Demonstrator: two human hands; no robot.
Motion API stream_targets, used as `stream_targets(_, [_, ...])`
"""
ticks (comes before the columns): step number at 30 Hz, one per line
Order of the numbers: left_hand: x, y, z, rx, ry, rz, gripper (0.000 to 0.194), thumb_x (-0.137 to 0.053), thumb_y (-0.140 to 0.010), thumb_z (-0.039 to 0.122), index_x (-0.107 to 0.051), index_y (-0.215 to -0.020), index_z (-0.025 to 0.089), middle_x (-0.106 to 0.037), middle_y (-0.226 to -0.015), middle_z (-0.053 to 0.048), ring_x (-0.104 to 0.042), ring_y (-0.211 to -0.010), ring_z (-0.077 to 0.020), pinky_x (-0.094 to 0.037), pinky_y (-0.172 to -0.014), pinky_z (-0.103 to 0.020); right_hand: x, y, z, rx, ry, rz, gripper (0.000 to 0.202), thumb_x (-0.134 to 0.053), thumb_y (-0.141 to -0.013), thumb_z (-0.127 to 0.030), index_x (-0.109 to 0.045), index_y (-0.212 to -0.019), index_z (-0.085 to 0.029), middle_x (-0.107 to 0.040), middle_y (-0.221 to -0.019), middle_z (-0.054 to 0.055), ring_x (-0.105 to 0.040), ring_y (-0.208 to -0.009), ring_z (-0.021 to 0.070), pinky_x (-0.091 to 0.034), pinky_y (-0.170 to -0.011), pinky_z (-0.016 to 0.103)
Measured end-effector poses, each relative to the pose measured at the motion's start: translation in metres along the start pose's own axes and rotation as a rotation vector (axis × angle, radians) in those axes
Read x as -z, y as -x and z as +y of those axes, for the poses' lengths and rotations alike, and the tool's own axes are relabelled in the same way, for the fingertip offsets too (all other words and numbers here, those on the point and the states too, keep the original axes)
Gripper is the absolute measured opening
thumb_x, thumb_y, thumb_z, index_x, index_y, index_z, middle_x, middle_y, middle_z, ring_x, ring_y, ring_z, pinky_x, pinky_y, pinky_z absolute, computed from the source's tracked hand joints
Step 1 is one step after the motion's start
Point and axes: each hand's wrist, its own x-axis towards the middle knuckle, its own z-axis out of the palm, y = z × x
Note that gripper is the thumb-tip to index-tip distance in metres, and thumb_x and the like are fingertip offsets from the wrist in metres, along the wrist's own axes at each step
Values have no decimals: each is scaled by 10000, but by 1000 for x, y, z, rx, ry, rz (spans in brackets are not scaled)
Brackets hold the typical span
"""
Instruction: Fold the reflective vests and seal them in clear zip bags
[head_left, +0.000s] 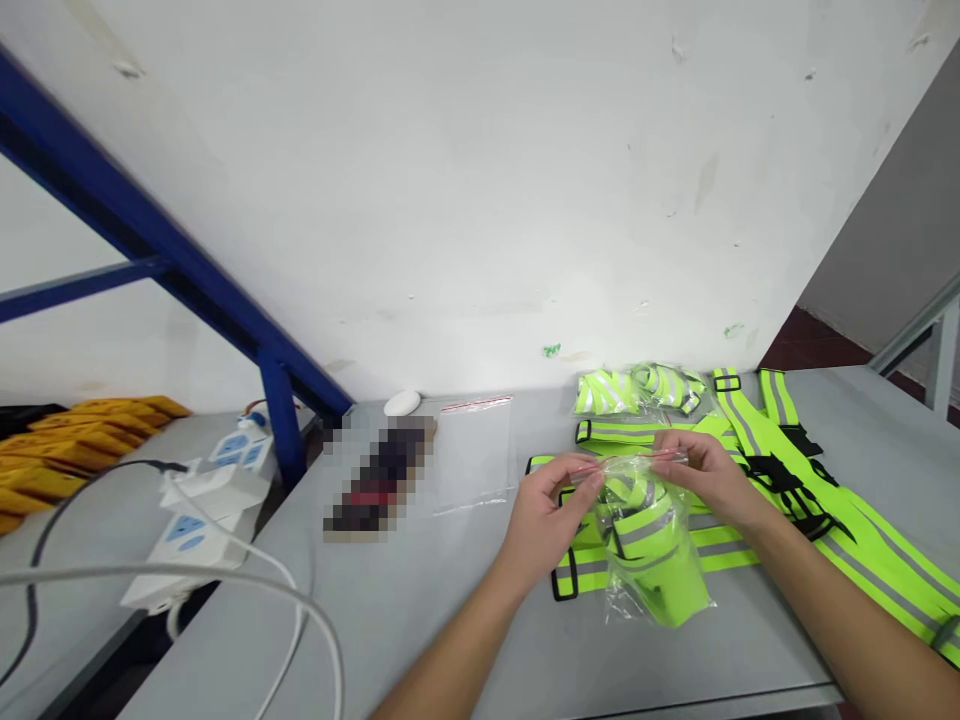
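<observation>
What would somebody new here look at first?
Probably the bright yellow-green straps with grey stripes, spread across the grey table's right side. Then the clear plastic bag that the left hand and right hand hold by its red-lined top. A thick blue metal beam slants down on the left.

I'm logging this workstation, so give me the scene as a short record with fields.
Left hand: pinching the bag's red-lined top edge at its left end
Right hand: pinching the same edge at its right end
Held item: clear plastic bag with a folded yellow-green reflective strap inside
Under and beside it: loose reflective straps with black buckles
By the wall: bagged straps
Left of the hands: flat clear bag, white oval object
Far left: power strips, yellow items
</observation>
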Motion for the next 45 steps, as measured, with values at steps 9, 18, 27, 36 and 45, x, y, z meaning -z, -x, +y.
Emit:
stream_targets(9, [-4, 5, 4, -79, -55, 28, 232, -636, -820, 393, -683, -801, 167, -705, -906, -80, -654, -868, -208, -519, -784, -321, -3, 1, -6, 13, 61, -14, 208, -698, -809, -332, -602, -690, -191, -480, -675, -36, -433, -609, 100, -337, -568, 238])
stream_targets(18, [-6, 9, 5, -138, -59, 71, 161, -626, -841, 321, -678, -808, 172, -696, -901, -66, -648, -863, -188, -514, -790, -306, -8, 6, -9, 34, 66, -3, 244, -680, -827, -329, -562, -665, -189, -454, -690, -36, -403, -606, 98, -303, -545, 243])
stream_targets(27, [-9, 12, 6, -130, -28, 72, 170, -620, -846, 333, -684, -844, 176, -707, -900, -64, -654, -861, -197, -525, -782, -323, -7, 6, -10, 105, 128, 1, 150, -695, -811, -319, -630, -745, -201, -513, -716, -25, -460, -656, 115, -342, -617, 258])
stream_targets(36, [-12, 14, 5, -212, -85, 92, 106, -624, -840, 275, -679, -809, 190, -698, -879, -58, -649, -841, -184, -524, -771, -317, -14, 9, -16, 122, 147, 16, 158, -706, -800, -304, -635, -713, -193, -548, -710, -9, -502, -664, 130, -381, -629, 273])
stream_targets(45, [-12, 15, 9, -173, -68, 34, 148, -618, -838, 317, -666, -849, 178, -695, -888, -65, -645, -850, -193, -519, -773, -313, -18, 13, -15, 49, 114, 3, 227, -710, -794, -331, -597, -662, -185, -530, -678, -8, -478, -632, 127, -368, -591, 271])
